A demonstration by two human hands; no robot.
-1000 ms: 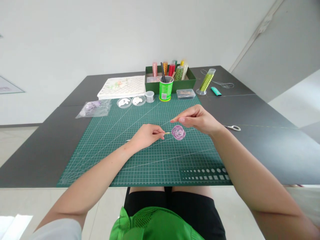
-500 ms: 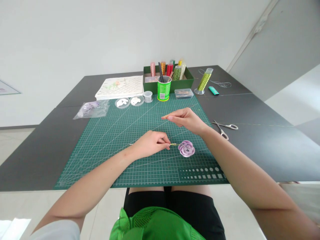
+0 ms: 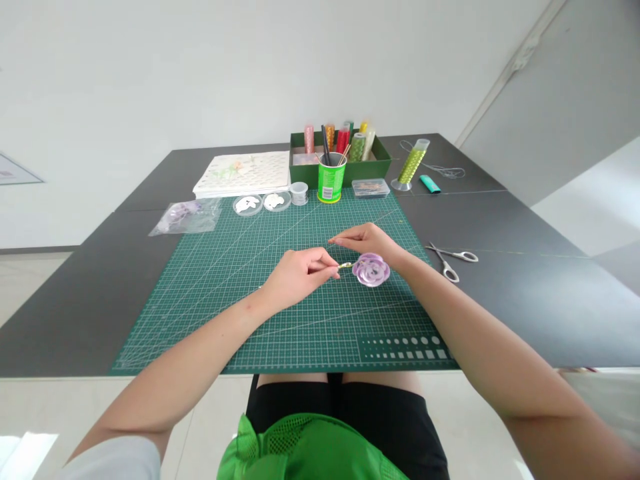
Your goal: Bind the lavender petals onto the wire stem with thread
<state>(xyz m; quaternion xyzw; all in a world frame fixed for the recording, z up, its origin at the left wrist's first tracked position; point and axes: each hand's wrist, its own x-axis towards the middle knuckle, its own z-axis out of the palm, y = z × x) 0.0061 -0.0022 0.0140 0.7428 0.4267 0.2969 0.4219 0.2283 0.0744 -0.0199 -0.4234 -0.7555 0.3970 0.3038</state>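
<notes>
A small purple fabric flower (image 3: 371,270) on a thin gold-green stem hangs just above the green cutting mat (image 3: 240,293). My left hand (image 3: 299,271) pinches the stem right behind the flower, fingers closed. My right hand (image 3: 367,239) sits just behind the flower with thumb and forefinger pinched together; whatever they hold is too thin to make out, perhaps a fine thread or wire.
Scissors (image 3: 450,257) lie on the dark table right of the mat. At the back stand a green cup of tools (image 3: 331,180), a green box of thread spools (image 3: 373,160), a clear box (image 3: 371,188), small dishes (image 3: 247,205), a plastic bag (image 3: 186,216) and a paper pad (image 3: 245,172).
My left hand lifted the flower up and away from me again. My right hand came back toward the flower, staying pinched.
</notes>
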